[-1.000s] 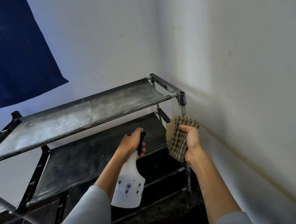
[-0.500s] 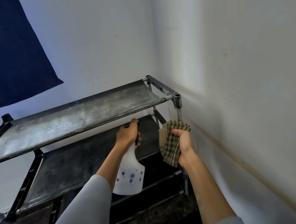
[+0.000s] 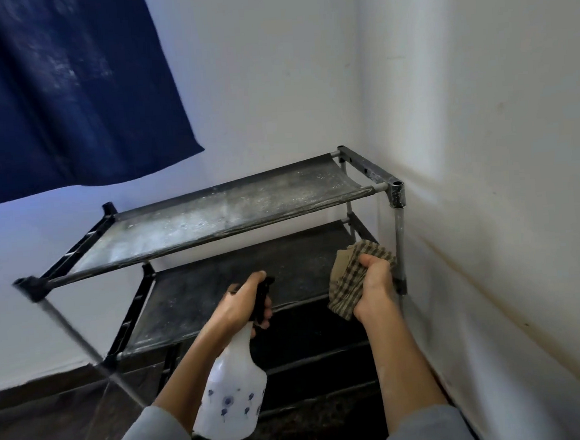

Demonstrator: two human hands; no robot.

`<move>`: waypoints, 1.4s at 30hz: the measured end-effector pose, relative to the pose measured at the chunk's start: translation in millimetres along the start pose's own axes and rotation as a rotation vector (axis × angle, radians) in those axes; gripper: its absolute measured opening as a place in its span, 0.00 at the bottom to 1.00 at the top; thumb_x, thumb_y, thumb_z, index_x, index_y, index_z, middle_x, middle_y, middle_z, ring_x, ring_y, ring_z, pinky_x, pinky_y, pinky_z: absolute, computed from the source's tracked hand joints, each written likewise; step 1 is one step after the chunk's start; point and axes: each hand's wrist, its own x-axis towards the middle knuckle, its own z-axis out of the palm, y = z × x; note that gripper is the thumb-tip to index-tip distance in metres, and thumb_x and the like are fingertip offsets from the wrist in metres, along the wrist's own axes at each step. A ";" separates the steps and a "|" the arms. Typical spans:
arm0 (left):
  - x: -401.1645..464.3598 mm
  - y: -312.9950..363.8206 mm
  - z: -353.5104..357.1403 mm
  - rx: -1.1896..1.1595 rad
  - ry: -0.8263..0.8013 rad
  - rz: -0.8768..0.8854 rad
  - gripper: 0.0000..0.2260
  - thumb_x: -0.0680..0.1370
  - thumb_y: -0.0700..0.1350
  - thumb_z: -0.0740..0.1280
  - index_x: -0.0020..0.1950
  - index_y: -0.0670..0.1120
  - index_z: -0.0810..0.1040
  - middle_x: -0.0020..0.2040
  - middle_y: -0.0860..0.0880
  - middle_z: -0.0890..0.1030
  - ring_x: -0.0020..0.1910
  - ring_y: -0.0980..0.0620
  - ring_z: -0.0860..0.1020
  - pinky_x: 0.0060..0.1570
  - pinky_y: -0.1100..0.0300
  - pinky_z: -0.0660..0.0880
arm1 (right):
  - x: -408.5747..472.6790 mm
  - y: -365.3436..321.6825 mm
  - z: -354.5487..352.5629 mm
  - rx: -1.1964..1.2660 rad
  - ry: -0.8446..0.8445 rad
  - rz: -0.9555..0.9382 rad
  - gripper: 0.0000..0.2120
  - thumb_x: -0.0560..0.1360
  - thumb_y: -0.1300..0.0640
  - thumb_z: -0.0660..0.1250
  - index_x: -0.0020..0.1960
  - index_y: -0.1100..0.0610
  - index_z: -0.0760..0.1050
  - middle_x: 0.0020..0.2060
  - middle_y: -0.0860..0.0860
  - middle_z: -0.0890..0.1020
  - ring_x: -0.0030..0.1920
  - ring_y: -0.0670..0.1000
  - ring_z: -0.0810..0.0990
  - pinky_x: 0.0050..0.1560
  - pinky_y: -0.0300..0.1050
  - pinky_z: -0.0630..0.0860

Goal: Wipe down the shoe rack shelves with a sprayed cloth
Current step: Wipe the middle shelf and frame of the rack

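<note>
- Your left hand gripped the black trigger head of the white spray bottle, fingers curled round it, nozzle aimed right toward the cloth.
- Your right hand held the checked cloth bunched in closed fingers, just left of the rack's near-right post, in front of the 2nd shelf.
- The shoe rack stood in the corner, w/ its right end close to the right wall; the top shelf looked dusty and streaked, not yet wiped.
- A dark blue fabric hung at far left.
- Step in hand, prob.: wetting the cloth before wiping.
- Next move would call for a trigger squeeze w/ the nozzle kept on the cloth, then lifting the cloth onto the top shelf and sweeping along it.
</note>
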 end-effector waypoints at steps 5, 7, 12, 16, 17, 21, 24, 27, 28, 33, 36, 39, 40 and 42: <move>-31.9 -47.3 -42.4 -0.059 0.106 0.047 0.25 0.76 0.63 0.57 0.41 0.43 0.81 0.35 0.45 0.83 0.35 0.47 0.80 0.39 0.52 0.72 | -13.8 33.5 23.7 -0.133 -0.099 0.061 0.13 0.75 0.56 0.61 0.56 0.61 0.77 0.48 0.58 0.80 0.45 0.58 0.78 0.51 0.51 0.74; -44.7 -68.2 -56.6 -0.086 0.127 0.066 0.27 0.74 0.65 0.58 0.42 0.42 0.81 0.35 0.45 0.82 0.36 0.47 0.79 0.40 0.51 0.72 | -22.7 46.5 31.8 -0.201 -0.158 0.096 0.13 0.75 0.55 0.61 0.54 0.61 0.77 0.49 0.58 0.81 0.46 0.59 0.78 0.53 0.53 0.74; -71.8 -118.4 -75.6 -0.182 0.280 0.145 0.22 0.81 0.56 0.58 0.44 0.39 0.80 0.35 0.44 0.79 0.36 0.48 0.77 0.38 0.60 0.72 | -43.9 71.0 47.0 -0.402 -0.304 0.153 0.18 0.75 0.50 0.61 0.58 0.60 0.78 0.52 0.59 0.82 0.51 0.59 0.79 0.58 0.54 0.73; -88.2 -143.2 -85.1 -0.214 0.334 0.206 0.19 0.83 0.50 0.58 0.43 0.38 0.78 0.36 0.44 0.77 0.34 0.52 0.75 0.32 0.69 0.71 | -47.8 81.4 44.6 -0.547 -0.451 0.226 0.21 0.75 0.48 0.59 0.59 0.60 0.79 0.54 0.59 0.83 0.55 0.60 0.80 0.59 0.57 0.74; -90.1 -148.1 -88.0 -0.220 0.331 0.212 0.19 0.83 0.50 0.57 0.43 0.37 0.78 0.36 0.44 0.77 0.34 0.52 0.75 0.32 0.69 0.71 | -45.1 83.9 41.3 -0.577 -0.492 0.231 0.21 0.75 0.48 0.58 0.58 0.60 0.80 0.53 0.58 0.83 0.54 0.59 0.81 0.56 0.56 0.75; -80.9 -169.4 -95.9 -0.211 0.277 0.210 0.24 0.83 0.51 0.56 0.46 0.31 0.77 0.38 0.43 0.78 0.35 0.53 0.76 0.33 0.68 0.71 | -25.9 101.1 22.1 -0.665 -0.605 0.273 0.23 0.77 0.47 0.55 0.47 0.58 0.85 0.49 0.56 0.85 0.46 0.56 0.85 0.41 0.51 0.81; -61.3 -193.9 -96.8 -0.196 0.300 0.192 0.24 0.83 0.52 0.55 0.40 0.35 0.78 0.32 0.48 0.78 0.28 0.59 0.74 0.27 0.71 0.68 | -1.9 122.9 7.8 -0.702 -0.616 0.311 0.23 0.78 0.49 0.54 0.45 0.58 0.85 0.47 0.57 0.85 0.45 0.55 0.85 0.37 0.49 0.81; -35.3 -223.6 -98.5 -0.180 0.330 0.104 0.24 0.83 0.53 0.55 0.34 0.42 0.76 0.27 0.51 0.78 0.24 0.60 0.73 0.25 0.71 0.67 | 31.4 146.8 -5.6 -0.715 -0.613 0.334 0.22 0.78 0.49 0.54 0.47 0.58 0.85 0.50 0.57 0.85 0.48 0.56 0.85 0.43 0.51 0.81; -27.1 -233.3 -99.1 -0.165 0.327 0.071 0.24 0.83 0.54 0.55 0.33 0.43 0.76 0.27 0.51 0.79 0.24 0.60 0.73 0.25 0.70 0.67 | 42.9 154.1 -10.0 -0.711 -0.610 0.342 0.22 0.78 0.49 0.53 0.48 0.57 0.85 0.51 0.57 0.84 0.50 0.56 0.84 0.48 0.52 0.80; 0.7 -267.2 -97.1 -0.118 0.255 -0.040 0.23 0.80 0.56 0.57 0.34 0.42 0.77 0.28 0.46 0.79 0.24 0.56 0.74 0.27 0.64 0.70 | 90.9 177.2 -29.0 -0.709 -0.556 0.373 0.22 0.78 0.48 0.54 0.48 0.57 0.85 0.52 0.57 0.84 0.49 0.57 0.84 0.49 0.53 0.77; 11.6 -275.8 -95.5 -0.070 0.216 -0.058 0.25 0.80 0.56 0.56 0.29 0.47 0.77 0.28 0.46 0.79 0.25 0.54 0.75 0.28 0.61 0.70 | 107.6 182.6 -35.7 -0.719 -0.520 0.384 0.22 0.78 0.47 0.55 0.46 0.56 0.86 0.50 0.57 0.84 0.47 0.57 0.84 0.48 0.53 0.76; 21.0 -280.3 -95.8 -0.066 0.243 -0.108 0.24 0.77 0.59 0.58 0.31 0.43 0.77 0.26 0.47 0.76 0.26 0.51 0.74 0.28 0.59 0.69 | 115.0 184.0 -40.2 -0.719 -0.524 0.394 0.22 0.78 0.47 0.54 0.45 0.55 0.86 0.49 0.55 0.85 0.46 0.55 0.85 0.44 0.52 0.76; 24.6 -281.6 -96.6 -0.056 0.279 -0.130 0.24 0.74 0.61 0.59 0.33 0.42 0.76 0.26 0.48 0.74 0.27 0.49 0.73 0.30 0.57 0.69 | 116.2 184.1 -41.7 -0.722 -0.531 0.394 0.22 0.78 0.47 0.54 0.46 0.54 0.85 0.50 0.55 0.85 0.47 0.55 0.85 0.44 0.51 0.76; 31.3 -282.9 -98.8 -0.037 0.368 -0.152 0.23 0.69 0.64 0.61 0.30 0.44 0.72 0.26 0.48 0.73 0.28 0.47 0.71 0.35 0.53 0.69 | 117.1 184.5 -43.8 -0.722 -0.541 0.395 0.22 0.78 0.48 0.54 0.47 0.54 0.85 0.51 0.55 0.85 0.48 0.54 0.85 0.44 0.51 0.77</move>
